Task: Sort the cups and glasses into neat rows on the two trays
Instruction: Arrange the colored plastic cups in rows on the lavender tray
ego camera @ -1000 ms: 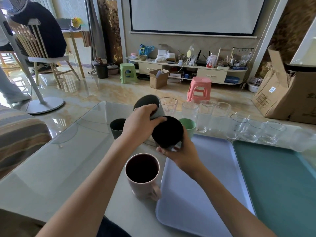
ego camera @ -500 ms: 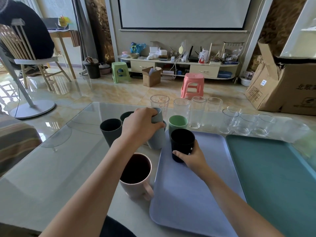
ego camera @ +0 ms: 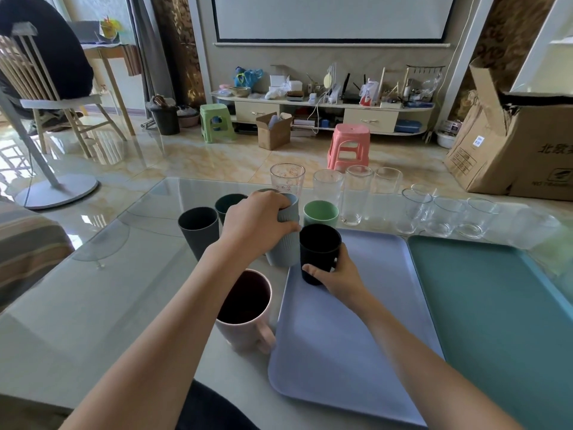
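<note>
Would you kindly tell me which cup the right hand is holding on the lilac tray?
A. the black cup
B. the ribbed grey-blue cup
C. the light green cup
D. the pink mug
A: the right hand grips the black cup standing at the far left corner of the lilac tray.

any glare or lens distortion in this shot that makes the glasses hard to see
Head view: window light glares off the glass tabletop and the floor at left; the clear glasses read only as faint rims, the rightmost nearly lost. Head view: wide-angle bending curves the teal tray and stretches both forearms. Head view: the black cup in the right hand is sharp.
</note>
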Demonstrator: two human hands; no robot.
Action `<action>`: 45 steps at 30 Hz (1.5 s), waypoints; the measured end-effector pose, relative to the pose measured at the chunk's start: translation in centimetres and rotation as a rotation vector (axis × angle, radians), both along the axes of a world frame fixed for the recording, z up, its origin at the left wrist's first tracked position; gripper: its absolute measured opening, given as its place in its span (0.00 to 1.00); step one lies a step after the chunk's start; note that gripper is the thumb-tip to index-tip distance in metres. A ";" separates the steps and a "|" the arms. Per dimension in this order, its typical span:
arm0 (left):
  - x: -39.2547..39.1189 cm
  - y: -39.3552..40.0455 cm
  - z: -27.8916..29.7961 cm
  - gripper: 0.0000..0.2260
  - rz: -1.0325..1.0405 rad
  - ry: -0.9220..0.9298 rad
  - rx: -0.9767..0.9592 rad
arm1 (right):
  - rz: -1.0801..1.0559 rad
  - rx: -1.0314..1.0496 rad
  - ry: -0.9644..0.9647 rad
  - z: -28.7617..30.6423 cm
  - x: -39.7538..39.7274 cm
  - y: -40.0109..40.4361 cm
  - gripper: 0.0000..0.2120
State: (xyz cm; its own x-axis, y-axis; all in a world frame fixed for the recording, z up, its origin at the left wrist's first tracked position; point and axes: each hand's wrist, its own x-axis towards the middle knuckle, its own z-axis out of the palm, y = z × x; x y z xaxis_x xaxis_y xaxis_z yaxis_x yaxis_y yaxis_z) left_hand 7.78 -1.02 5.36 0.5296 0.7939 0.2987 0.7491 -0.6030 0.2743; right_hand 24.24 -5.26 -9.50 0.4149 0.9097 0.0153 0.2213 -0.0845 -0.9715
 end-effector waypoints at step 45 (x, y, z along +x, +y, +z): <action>-0.3 4.9 -4.8 0.25 -0.031 0.151 -0.156 | 0.089 0.054 -0.007 -0.4 -3.2 -7.0 0.33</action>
State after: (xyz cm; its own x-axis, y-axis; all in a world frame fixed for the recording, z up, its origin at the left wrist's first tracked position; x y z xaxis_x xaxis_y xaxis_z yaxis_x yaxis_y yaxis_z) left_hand 7.47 3.87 0.57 0.5837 0.8071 0.0888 0.7707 -0.5851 0.2525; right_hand 21.08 -12.30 -9.94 0.3325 0.9407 0.0676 0.2321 -0.0121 -0.9726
